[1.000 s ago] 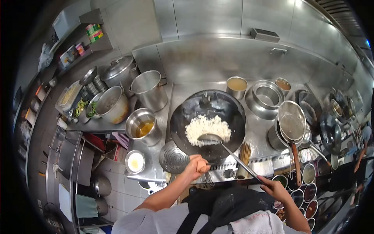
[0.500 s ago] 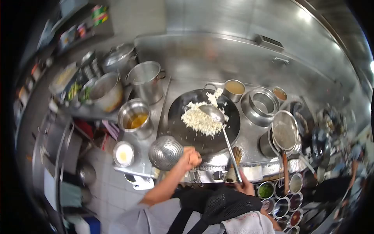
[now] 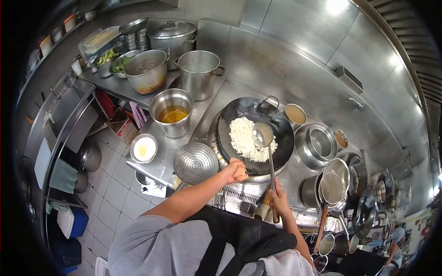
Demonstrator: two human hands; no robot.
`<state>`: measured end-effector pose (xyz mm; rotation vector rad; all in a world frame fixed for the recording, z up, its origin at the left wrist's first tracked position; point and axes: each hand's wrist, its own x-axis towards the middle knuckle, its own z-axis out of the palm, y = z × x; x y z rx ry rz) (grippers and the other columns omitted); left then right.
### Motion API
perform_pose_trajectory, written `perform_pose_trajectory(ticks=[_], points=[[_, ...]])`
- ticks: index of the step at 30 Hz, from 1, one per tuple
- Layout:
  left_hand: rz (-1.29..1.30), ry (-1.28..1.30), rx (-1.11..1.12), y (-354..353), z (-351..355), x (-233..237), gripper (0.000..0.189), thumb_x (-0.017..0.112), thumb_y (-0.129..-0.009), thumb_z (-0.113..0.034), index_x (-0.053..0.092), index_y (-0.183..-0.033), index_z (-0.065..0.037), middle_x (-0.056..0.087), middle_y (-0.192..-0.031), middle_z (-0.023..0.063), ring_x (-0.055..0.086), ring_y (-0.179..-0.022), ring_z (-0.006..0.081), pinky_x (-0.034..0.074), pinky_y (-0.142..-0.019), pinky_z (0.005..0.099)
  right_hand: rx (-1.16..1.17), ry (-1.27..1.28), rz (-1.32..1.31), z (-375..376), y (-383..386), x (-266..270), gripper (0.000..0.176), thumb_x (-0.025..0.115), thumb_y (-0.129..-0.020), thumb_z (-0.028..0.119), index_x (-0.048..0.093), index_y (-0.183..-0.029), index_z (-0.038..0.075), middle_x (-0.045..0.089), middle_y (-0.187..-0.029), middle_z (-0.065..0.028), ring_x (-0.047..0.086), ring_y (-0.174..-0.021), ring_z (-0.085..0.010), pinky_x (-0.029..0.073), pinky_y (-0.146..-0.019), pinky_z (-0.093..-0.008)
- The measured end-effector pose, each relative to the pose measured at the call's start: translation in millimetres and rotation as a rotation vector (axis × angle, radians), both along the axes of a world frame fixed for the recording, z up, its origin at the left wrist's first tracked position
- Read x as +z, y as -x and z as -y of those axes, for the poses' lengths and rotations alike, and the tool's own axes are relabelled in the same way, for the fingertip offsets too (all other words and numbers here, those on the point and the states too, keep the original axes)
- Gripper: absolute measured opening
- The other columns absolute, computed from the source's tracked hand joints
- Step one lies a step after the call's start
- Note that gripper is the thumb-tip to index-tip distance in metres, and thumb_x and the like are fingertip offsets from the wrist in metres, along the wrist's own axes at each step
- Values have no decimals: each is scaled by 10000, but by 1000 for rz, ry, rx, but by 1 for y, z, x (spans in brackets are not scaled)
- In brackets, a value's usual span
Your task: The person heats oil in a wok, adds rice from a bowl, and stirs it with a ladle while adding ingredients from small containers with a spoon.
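Note:
My left hand (image 3: pixel 234 172) is closed on the near edge of the black wok (image 3: pixel 281 120), with a folded orange-pink cloth (image 3: pixel 240 171) in its grip. Tilted, the wok sits partly off its burner ring. White rice (image 3: pixel 244 138) lies heaped in it. My right hand (image 3: pixel 279 198) is wrapped round the long handle of a metal ladle (image 3: pixel 263 134), whose bowl rests in the right side of the rice. Just left of my left hand is a perforated strainer (image 3: pixel 196 163).
On the left counter stand a pot of yellow oil (image 3: pixel 172 112) and a bowl with white contents (image 3: pixel 143 148). A tall pot (image 3: pixel 199 76) is behind them. To the right are nested pots (image 3: pixel 321 141) and a mesh strainer (image 3: pixel 334 181). Another person (image 3: pixel 396 246) is far right.
The wok has tilted and shifted off its ring, and the rice is gathered more compactly. The ladle stays in the rice. My view has turned, and my right hand shows more fully.

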<state>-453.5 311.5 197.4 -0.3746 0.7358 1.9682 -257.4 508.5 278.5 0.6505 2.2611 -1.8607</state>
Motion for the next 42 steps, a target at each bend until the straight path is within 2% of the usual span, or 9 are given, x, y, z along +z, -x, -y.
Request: perform_pose_trajectory(ticks=[8, 10, 15, 18, 20, 26, 31, 37, 42], points=[[-95, 5, -9, 7, 2, -20, 167, 622, -829, -194, 607, -814, -28, 638, -789, 137, 675, -666, 300, 626, -645, 468, 103, 191, -18, -17, 39, -4, 641, 500, -1008, 122, 264, -1596, 217, 473, -606, -2, 500, -506, -107, 425, -448, -289], [-50, 6, -23, 3, 4, -8, 127, 617, -817, -153, 592, -856, -35, 619, -761, 129, 671, -635, 287, 627, -586, 408, 191, -898, -485, -22, 64, -51, 663, 482, -1012, 106, 227, -1604, 260, 438, -613, 6, 454, -471, -110, 405, -416, -286], [-79, 4, 40, 2, 5, -3, 122, 620, -812, -157, 599, -855, -44, 625, -763, 109, 669, -646, 266, 625, -617, 417, 150, 223, 16, -7, 23, 53, 687, 502, -1005, 94, 229, -1600, 302, 430, -628, 17, 421, -454, -94, 383, -405, -263], [-99, 42, 68, -2, 4, -3, 113, 618, -817, -153, 604, -845, -45, 639, -777, 106, 672, -653, 256, 618, -616, 398, 119, 127, 38, -17, 26, 4, 671, 514, -993, 89, 272, -1595, 257, 470, -630, 14, 433, -466, -88, 391, -426, -264], [-121, 32, 34, 0, 4, -6, 119, 615, -828, -164, 598, -848, -47, 639, -785, 106, 676, -668, 258, 618, -620, 393, 236, -694, -504, -18, 36, -37, 669, 513, -994, 90, 271, -1596, 253, 487, -648, 21, 449, -494, -84, 402, -448, -259], [-60, 60, 23, 3, 3, -8, 111, 629, -834, -161, 610, -857, -55, 651, -820, 112, 674, -693, 308, 619, -674, 508, 83, 441, 124, -11, 10, 46, 641, 498, -1009, 113, 281, -1592, 268, 519, -709, -36, 476, -521, -93, 424, -471, -275], [-49, 20, 8, 2, 3, -19, 114, 628, -839, -160, 610, -861, -49, 654, -823, 119, 675, -700, 307, 616, -698, 519, 118, -501, -228, -28, 34, -37, 677, 513, -1021, 162, 203, -1606, 305, 391, -623, 61, 394, -490, -67, 366, -436, -248], [-110, -13, 47, 4, 2, -20, 124, 606, -859, -174, 603, -855, -51, 646, -786, 121, 682, -672, 276, 627, -646, 463, -38, 550, 176, -40, -42, 66, 667, 514, -1007, 117, 265, -1591, 321, 485, -637, 9, 449, -475, -82, 370, -420, -273], [-80, 25, 30, 0, 2, -16, 133, 615, -852, -176, 594, -840, -46, 645, -794, 127, 686, -672, 287, 628, -644, 462, 66, -285, -25, -36, -1, 11, 646, 511, -992, 118, 294, -1588, 247, 456, -602, 25, 452, -472, -83, 411, -425, -292]])
